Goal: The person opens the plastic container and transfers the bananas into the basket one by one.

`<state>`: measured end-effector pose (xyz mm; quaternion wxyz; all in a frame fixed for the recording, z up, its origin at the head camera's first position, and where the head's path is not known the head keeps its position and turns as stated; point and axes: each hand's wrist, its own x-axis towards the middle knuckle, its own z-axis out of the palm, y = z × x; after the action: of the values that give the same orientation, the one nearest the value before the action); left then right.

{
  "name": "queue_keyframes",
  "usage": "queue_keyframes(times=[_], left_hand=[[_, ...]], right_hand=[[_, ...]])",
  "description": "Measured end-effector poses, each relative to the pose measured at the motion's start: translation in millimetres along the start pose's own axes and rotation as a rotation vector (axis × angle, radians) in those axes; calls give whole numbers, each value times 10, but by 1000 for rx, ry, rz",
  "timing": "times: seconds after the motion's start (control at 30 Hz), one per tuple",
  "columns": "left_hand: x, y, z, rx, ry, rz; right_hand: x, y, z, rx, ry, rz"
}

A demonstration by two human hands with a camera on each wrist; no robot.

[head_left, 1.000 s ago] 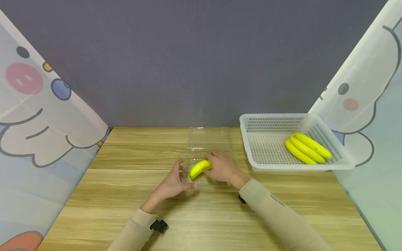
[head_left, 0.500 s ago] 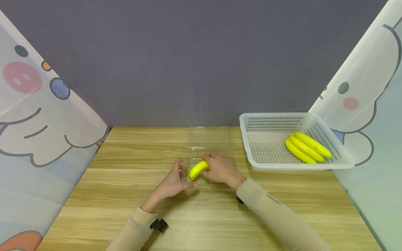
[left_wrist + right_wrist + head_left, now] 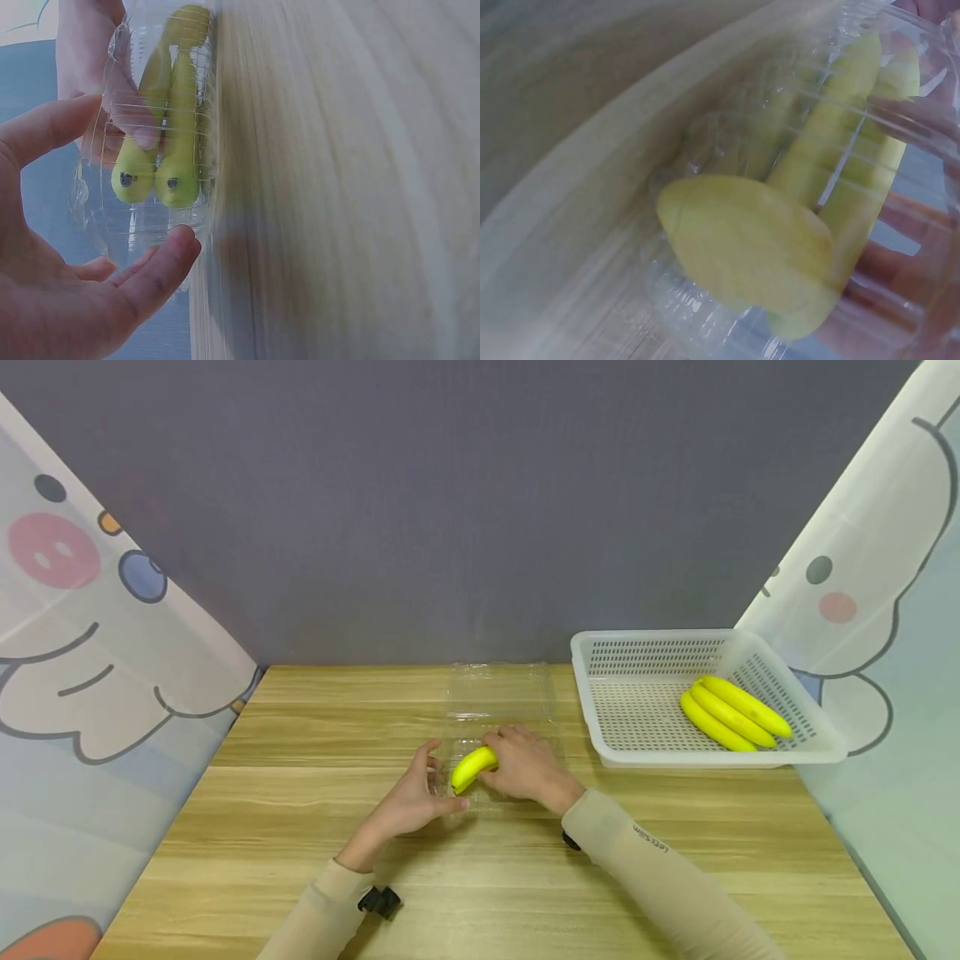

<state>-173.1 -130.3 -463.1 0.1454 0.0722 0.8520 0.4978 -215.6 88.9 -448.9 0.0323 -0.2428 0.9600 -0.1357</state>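
A clear plastic clamshell box (image 3: 501, 691) lies with its lid folded back, away from me. My left hand (image 3: 411, 795) holds its left end, thumb and fingers curved about the corners. Inside the box, my right hand (image 3: 522, 767) grips a yellow banana (image 3: 471, 769) from above. In the left wrist view two banana tips lie side by side behind the clear wall, one banana (image 3: 135, 171) touched by a finger, the other banana (image 3: 180, 142) beside it. A blunt yellow end (image 3: 742, 240) fills much of the right wrist view; which banana it belongs to, I cannot tell.
A white perforated basket (image 3: 637, 758) stands at the back right, with several bananas (image 3: 731, 714) at its right side. A grey partition (image 3: 480, 527) rises behind the wooden table (image 3: 300, 810), with printed panels on both sides.
My right hand has shifted slightly left and toward me with the banana, whose tip sits a little lower. The left hand and the box have stayed in place.
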Motion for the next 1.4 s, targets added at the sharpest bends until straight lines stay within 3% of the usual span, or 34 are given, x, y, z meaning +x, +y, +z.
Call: queue_keyframes(times=[1.4], left_hand=[[2,13,-4,-3,9,3]], right_hand=[[-20,51,-45,109,79,-16]])
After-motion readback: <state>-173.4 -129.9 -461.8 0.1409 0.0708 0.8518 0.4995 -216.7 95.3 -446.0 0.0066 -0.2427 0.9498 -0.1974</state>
